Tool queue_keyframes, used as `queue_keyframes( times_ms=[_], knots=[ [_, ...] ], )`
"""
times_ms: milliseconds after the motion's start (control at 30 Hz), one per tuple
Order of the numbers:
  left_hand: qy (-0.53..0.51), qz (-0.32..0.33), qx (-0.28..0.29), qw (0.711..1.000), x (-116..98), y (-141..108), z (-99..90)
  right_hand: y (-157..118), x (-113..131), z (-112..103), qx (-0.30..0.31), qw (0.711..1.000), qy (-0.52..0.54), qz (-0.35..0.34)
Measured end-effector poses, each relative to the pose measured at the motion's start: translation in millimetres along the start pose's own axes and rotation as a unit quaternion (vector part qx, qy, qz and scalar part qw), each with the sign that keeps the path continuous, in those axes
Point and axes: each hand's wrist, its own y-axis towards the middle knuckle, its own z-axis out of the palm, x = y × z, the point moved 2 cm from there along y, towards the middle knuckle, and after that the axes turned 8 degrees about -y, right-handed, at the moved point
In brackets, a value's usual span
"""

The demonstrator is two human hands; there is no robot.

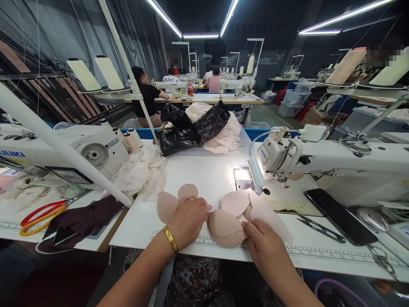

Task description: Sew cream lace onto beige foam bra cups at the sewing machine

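Note:
Beige-pink molded bra cups lie at the front of the white sewing table. My right hand (266, 245) pinches the right edge of one bra cup (225, 228) between thumb and fingers. My left hand (188, 221), with a gold bracelet at the wrist, has its fingers curled together at that cup's left edge. Partly hidden behind my left hand are two more cup pieces, a round one (188, 191) and a larger one (166, 207). Beyond the held cup, another cup (234, 202) rests beside a pale flat piece (268, 217).
A sewing machine (287, 153) with a lit needle area stands to the right. Thread snips (321, 229) and a black phone (340, 216) lie before it. Scissors (44, 217) and dark fabric (83, 219) are at left. Black plastic bags (198, 132) sit behind. Several people work farther back.

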Motion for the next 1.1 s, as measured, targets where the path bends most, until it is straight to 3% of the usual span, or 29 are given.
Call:
queue_keyframes(
  times_ms=[300,433,533,600,733,867,1000,1100],
  knots=[
    [0.035,-0.035,-0.034,0.998,-19.8,-6.9,6.4,6.6,-4.9,-9.8,0.005,0.995,-0.006,-0.095],
    [-0.032,-0.069,-0.156,0.985,-8.1,-25.3,-24.4,37.7,4.3,-27.8,-0.011,0.994,0.029,-0.101],
    [-0.044,-0.135,-0.271,0.952,19.8,-52.0,-56.9,74.3,16.5,-36.9,-0.032,0.995,0.013,-0.096],
    [-0.016,-0.178,-0.298,0.938,43.8,-70.5,-69.4,99.5,27.1,-36.5,-0.062,0.994,-0.019,-0.093],
    [0.042,-0.23,-0.226,0.946,85.7,-94.9,-68.0,129.2,49.6,-15.1,-0.117,0.987,-0.084,-0.073],
    [0.065,-0.242,-0.213,0.944,99.3,-104.5,-62.0,117.2,69.0,27.9,-0.068,0.986,-0.114,-0.103],
    [0.058,-0.138,-0.179,0.972,91.5,-97.9,-56.2,94.5,87.6,59.0,0.023,0.984,-0.099,-0.145],
    [0.046,-0.054,-0.114,0.991,87.2,-84.4,-45.1,91.8,98.1,61.9,0.08,0.987,-0.08,-0.118]
  ],
)
